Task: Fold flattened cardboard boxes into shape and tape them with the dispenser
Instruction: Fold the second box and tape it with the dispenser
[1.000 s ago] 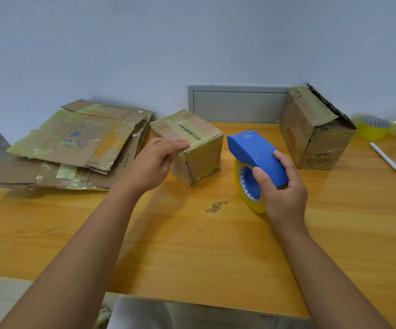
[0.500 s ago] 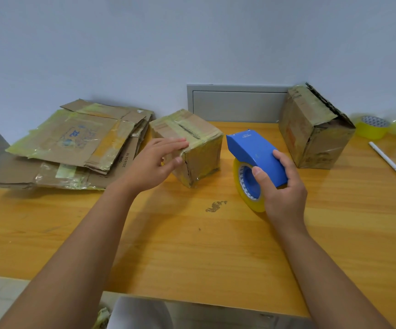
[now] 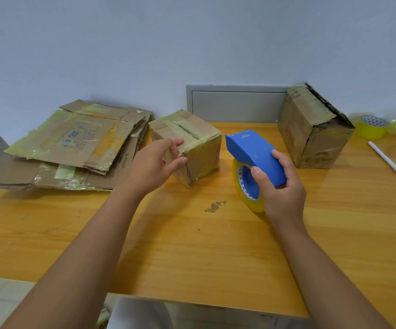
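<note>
A small taped cardboard box (image 3: 192, 148) stands on the wooden table (image 3: 192, 245), turned so one corner faces the person. The left hand (image 3: 155, 165) is at the box's near left corner — the fingers reach over the top edge onto the tape there and the thumb lies against the side face below, so the hand grips that corner. Just to the right of the box, with a narrow gap between them, is the blue tape dispenser (image 3: 254, 155), which carries a roll of yellow tape (image 3: 245, 186); the roll's lower edge is at the tabletop, though whether it touches cannot be told. The right hand (image 3: 281, 186) is wrapped round the dispenser's blue body from behind, fingers over the top and thumb across the hub side, holding it firmly. The two hands are apart, with the box's near right face between them. Left of the box, touching or nearly touching it, lies a stack of flattened cardboard boxes (image 3: 73, 148) patched with yellowish tape. At the back right stands a larger folded box (image 3: 311, 129), its top flap partly raised, well clear of the right hand. Beyond it are a spare yellow tape roll (image 3: 370, 127) and a white pen (image 3: 386, 159).
</note>
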The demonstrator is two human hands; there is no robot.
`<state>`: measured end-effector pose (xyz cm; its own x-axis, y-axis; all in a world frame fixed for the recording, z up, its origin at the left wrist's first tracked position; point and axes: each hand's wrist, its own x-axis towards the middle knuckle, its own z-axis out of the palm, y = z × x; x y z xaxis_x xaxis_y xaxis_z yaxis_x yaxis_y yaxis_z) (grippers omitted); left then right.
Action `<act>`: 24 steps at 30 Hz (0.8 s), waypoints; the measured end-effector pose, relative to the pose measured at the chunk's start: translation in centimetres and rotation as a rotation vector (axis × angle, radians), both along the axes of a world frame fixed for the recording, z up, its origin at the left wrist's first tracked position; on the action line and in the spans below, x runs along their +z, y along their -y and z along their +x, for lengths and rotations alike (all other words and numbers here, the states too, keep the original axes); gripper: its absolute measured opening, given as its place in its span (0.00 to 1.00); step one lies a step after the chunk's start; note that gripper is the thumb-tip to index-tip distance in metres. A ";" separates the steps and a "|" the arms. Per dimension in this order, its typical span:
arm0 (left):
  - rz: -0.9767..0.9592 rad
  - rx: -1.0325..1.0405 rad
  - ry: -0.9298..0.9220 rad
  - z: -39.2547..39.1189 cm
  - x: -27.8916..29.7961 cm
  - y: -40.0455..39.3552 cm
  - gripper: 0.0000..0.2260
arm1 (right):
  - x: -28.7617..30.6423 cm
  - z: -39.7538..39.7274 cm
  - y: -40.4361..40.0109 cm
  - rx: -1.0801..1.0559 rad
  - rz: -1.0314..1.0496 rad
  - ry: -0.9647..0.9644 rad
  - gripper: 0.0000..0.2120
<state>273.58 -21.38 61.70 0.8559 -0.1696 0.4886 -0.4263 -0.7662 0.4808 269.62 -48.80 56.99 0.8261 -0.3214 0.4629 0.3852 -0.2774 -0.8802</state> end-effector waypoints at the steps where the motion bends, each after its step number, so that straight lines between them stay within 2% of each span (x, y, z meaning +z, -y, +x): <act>1: 0.007 -0.010 0.008 0.0 0.0 0.0 0.11 | 0.0 0.0 0.0 0.000 0.003 -0.002 0.26; 7: -0.023 -0.057 -0.075 -0.1 0.4 -0.2 0.13 | 0.0 0.0 0.0 -0.012 0.006 -0.004 0.25; 13: -0.008 -0.079 -0.110 -0.2 0.7 -0.6 0.09 | 0.1 -0.1 0.0 -0.013 0.002 -0.012 0.25; 19: -0.158 -0.093 -0.119 -0.1 0.5 -0.3 0.02 | 0.1 -0.1 0.0 -0.012 -0.002 -0.010 0.26; 24: -0.056 -0.072 -0.006 1.0 -0.6 -0.5 0.09 | 0.1 -0.1 0.0 -0.011 0.000 -0.005 0.26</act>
<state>274.57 -20.88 61.10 0.8453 -0.2033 0.4941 -0.4763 -0.7056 0.5247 269.51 -48.81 57.06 0.8247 -0.3306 0.4588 0.3776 -0.2820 -0.8820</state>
